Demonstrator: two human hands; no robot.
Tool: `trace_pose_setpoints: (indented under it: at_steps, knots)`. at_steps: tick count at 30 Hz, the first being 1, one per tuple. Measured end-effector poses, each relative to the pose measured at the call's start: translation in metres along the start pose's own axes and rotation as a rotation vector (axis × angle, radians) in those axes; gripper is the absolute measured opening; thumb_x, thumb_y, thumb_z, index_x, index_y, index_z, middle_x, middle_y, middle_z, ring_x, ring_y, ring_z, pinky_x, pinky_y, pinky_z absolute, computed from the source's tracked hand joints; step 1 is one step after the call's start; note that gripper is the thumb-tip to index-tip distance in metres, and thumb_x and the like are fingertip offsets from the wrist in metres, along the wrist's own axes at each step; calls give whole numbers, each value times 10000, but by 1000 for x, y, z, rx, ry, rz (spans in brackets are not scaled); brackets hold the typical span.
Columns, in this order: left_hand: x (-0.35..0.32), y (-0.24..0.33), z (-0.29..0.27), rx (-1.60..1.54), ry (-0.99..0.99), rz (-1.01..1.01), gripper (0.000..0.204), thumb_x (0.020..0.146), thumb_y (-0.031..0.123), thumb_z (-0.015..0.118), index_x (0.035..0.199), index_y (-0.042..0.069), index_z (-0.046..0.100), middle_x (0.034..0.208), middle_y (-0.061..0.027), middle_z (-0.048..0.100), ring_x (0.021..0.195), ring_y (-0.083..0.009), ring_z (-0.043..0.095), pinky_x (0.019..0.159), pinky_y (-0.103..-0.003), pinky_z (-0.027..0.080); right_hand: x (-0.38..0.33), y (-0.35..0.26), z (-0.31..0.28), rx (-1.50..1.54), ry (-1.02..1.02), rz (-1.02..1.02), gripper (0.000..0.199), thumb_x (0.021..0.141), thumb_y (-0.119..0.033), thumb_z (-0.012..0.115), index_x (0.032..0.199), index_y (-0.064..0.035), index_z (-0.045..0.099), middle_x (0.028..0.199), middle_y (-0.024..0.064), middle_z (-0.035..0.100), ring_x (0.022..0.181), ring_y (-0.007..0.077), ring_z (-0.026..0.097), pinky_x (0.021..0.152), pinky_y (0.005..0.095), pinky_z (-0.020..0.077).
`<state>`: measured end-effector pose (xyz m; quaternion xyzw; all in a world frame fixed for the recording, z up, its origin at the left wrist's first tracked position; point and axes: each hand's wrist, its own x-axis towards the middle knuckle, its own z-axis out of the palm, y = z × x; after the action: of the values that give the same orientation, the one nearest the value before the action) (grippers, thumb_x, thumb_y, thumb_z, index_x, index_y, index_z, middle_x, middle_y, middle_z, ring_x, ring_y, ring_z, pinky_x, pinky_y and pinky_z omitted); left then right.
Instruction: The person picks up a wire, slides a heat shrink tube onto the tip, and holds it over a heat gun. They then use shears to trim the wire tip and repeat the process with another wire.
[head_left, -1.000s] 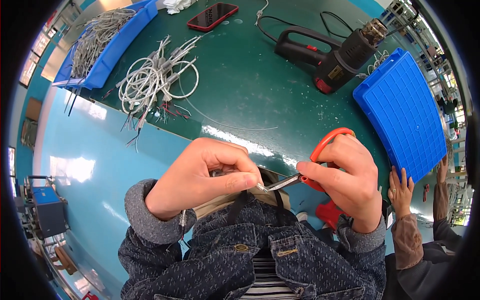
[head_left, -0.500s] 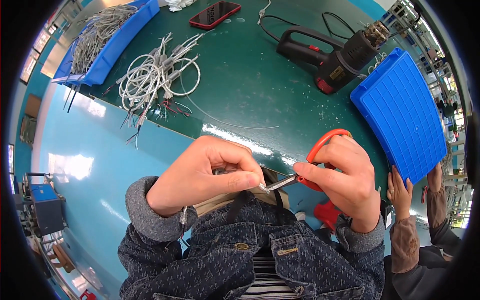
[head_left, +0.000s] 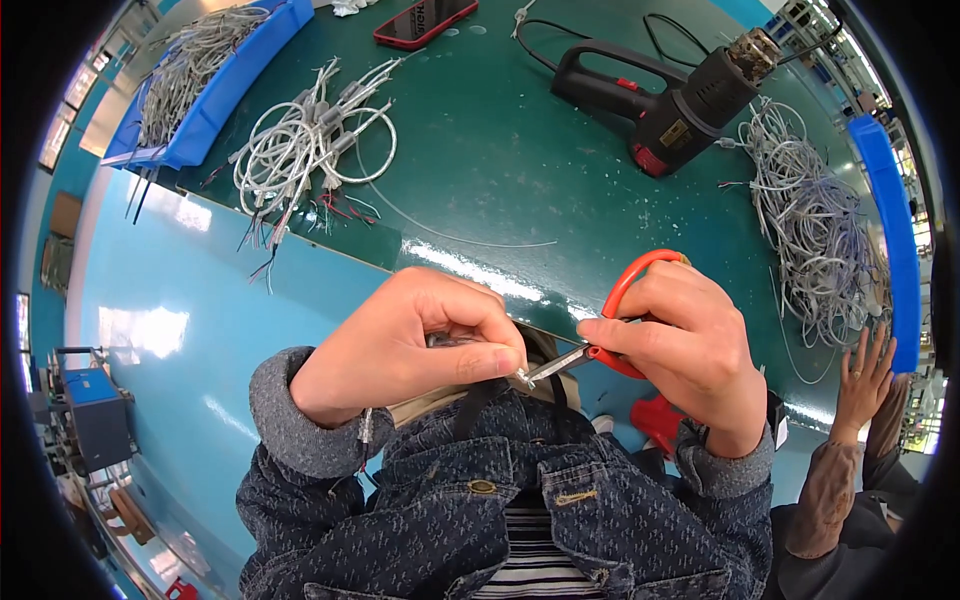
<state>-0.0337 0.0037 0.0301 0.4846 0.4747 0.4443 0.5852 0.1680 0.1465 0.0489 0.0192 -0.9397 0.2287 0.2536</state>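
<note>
My left hand (head_left: 415, 340) pinches a cable between thumb and forefinger. Its pale, frayed end (head_left: 524, 378) pokes out past the fingertips. The cable's other end (head_left: 366, 430), with thin dark wires, hangs below my left wrist. In my right hand (head_left: 690, 340) is a pair of scissors (head_left: 628, 290) with orange-red handles. The blades point left and meet the frayed end; whether they are fully closed there is too small to tell. Both hands are in front of my body, just off the table's near edge.
Coiled white cables (head_left: 310, 150) lie on the green table (head_left: 470, 150), beside a blue bin (head_left: 225, 85) of cables. A phone (head_left: 425, 22) and a black heat gun (head_left: 690, 105) lie farther back. At right, another person's hands (head_left: 865, 385) are near a tilted blue tray (head_left: 890, 240) and a cable pile (head_left: 810, 220).
The other person's blue tray has swung up and to the right, exposing a heap of cables on the table. My hands stay nearly in place, with the scissors still at the cable end.
</note>
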Motion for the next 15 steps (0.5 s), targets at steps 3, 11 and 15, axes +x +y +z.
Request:
trace_pose_setpoints:
  at_steps: [3,11,15]
  knots:
    - [0,-2,6,-48,29,-20,100,822,68,637,803,-30,644,730,-18,572,662,-64,487,586,-216,371,0,0,1,12,-15,-7,259,615,-36,691,873,-48,672,680,45,531,601,206,521,531,321,392]
    - [3,-6,10,-106,25,-87,126,837,89,632,798,-30,622,752,-22,578,690,-71,498,621,-221,390,-4,-3,3,-63,-49,-25,271,607,-50,687,878,-38,670,670,47,527,591,201,522,515,323,395]
    - [1,-7,7,-60,6,-101,138,847,104,628,802,-26,617,751,-20,591,697,-71,509,639,-220,406,-4,-9,-2,-153,-106,-91,257,616,-65,683,870,-36,657,672,39,514,576,176,527,481,303,410]
